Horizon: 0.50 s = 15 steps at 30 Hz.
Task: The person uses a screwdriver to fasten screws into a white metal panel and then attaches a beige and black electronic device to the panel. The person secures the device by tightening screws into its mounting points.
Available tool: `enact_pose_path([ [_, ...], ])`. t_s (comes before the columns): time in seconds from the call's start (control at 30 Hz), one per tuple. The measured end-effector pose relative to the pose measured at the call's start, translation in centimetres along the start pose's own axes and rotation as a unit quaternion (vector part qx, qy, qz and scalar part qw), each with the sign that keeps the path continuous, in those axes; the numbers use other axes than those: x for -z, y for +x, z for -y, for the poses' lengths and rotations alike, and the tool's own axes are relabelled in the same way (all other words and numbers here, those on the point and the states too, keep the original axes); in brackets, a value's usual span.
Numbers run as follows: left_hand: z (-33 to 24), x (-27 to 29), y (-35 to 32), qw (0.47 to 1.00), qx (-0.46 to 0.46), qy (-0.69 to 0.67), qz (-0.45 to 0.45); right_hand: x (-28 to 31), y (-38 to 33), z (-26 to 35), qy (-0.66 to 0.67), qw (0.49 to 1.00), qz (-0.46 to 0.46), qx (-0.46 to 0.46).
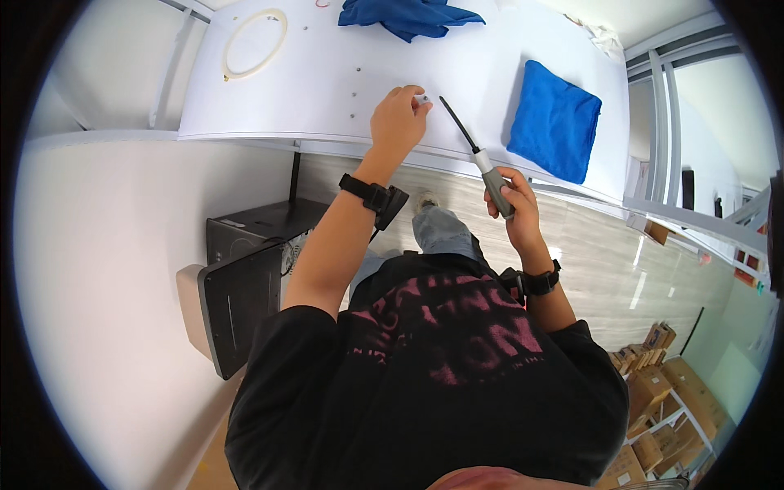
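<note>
My right hand (pixel 514 200) is wrapped round the grey handle of a screwdriver (pixel 493 181). Its long dark shaft points up and left over the white table (pixel 278 106), with the tip just right of my left hand. At the table's near side, my left hand (pixel 398 118) is closed, fingertips pinching a small pale piece (pixel 423 99) with a dark spot on it. What kind of piece it is I cannot make out, as the fingers cover part of it. Tip and piece appear a little apart.
Several small grey metal bits (pixel 354 94) lie left of my left hand. A folded blue cloth (pixel 555 121) is at the right, a crumpled blue cloth (pixel 408 15) at the far side. A round embroidery hoop (pixel 230 51) lies far left. Cardboard boxes (pixel 649 388) stand lower right.
</note>
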<state>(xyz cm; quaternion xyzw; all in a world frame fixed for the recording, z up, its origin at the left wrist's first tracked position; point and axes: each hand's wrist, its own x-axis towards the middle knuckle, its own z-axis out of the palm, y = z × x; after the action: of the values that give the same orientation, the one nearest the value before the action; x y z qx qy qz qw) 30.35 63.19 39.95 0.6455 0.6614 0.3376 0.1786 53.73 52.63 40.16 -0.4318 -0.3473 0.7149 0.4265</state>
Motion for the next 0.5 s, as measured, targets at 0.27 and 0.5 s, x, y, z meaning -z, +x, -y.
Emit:
enact_pose_path([
  [0.27, -0.2, 0.1, 0.8, 0.995, 0.078, -0.068, 0.012, 0.5, 2.2, 1.5, -0.037, 0.999, 0.036, -0.018],
  [0.5, 1.5, 7.0, -3.7, 0.673, 0.322, -0.665, 0.012, -2.8, 4.8, 1.9, -0.108, 0.982, 0.152, -0.029],
])
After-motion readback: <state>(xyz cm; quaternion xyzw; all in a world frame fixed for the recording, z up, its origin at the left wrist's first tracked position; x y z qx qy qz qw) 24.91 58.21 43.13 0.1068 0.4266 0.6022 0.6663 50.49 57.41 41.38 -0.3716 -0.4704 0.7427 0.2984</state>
